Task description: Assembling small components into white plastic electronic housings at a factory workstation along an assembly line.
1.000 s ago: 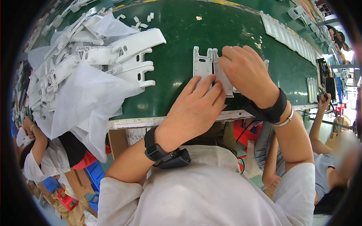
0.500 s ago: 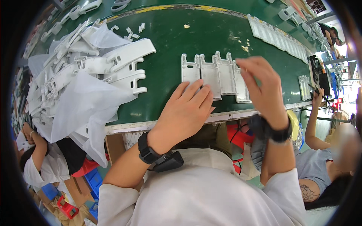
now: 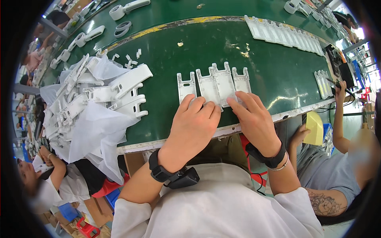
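Several white plastic panels lie side by side near the table's front edge, their pronged ends pointing away from me. A narrow gap parts the leftmost panel (image 3: 186,87) from the two middle panels (image 3: 216,84), which touch each other. Alongside them on the right is another panel (image 3: 241,81). My left hand (image 3: 192,131) rests with extended fingers over the near ends of the left and middle panels, hiding them. The fingertips of my right hand (image 3: 256,122) touch the near ends of the right-hand panels; its fingers are stretched out too.
A heap of white plastic parts (image 3: 75,107) with translucent wrapping sheets (image 3: 101,125) covers the table's left. A long row of pale panels (image 3: 281,35) lies at the far right. At right, a co-worker's hand (image 3: 340,93) holds a tool beside a few panels (image 3: 323,84).
My right hand has come down from above the right-hand panels onto their near ends. My left hand stays on the panels. The whole view has shifted slightly.
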`<state>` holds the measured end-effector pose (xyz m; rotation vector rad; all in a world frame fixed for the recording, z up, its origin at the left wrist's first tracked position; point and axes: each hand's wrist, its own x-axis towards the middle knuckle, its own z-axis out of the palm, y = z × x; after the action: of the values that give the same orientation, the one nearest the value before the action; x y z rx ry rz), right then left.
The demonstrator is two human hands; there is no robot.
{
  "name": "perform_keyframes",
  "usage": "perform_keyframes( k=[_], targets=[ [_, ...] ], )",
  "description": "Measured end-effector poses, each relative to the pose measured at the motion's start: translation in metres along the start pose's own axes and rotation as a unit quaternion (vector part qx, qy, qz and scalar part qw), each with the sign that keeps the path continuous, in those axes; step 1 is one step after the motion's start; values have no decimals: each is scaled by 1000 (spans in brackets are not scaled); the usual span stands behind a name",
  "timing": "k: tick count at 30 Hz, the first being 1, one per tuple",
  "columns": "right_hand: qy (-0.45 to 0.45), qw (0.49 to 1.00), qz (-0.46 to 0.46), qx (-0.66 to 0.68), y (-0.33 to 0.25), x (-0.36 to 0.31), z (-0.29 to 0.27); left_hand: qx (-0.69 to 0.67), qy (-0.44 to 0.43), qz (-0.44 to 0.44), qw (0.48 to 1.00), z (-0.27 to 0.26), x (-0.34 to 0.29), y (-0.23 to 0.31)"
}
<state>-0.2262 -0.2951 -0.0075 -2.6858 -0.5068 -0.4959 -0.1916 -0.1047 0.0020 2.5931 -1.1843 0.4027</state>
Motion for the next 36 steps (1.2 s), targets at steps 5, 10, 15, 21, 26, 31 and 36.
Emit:
perform_keyframes(
  k=[5,10,15,21,26,31,36],
  targets=[
    [-4,1000,-9,-9,7,-7,-9,-24,-21,17,999,2,12,4],
    [18,1000,11,7,11,-18,-8,-7,1,35,999,14,24,23],
    [28,998,47,18,14,-21,-9,-53,37,23,998,24,26,29],
    [73,994,74,-45,17,-24,4,-215,39,-43,975,16,20,28],
    [92,992,82,5,41,-30,-7,-173,21,14,985,-11,-3,19],
    [92,983,155,-22,106,-57,-39,-189,17,32,981,-16,-19,13],
    [121,971,192,-80,170,-80,-74,-210,-4,53,976,-21,-26,10]
  ],
)
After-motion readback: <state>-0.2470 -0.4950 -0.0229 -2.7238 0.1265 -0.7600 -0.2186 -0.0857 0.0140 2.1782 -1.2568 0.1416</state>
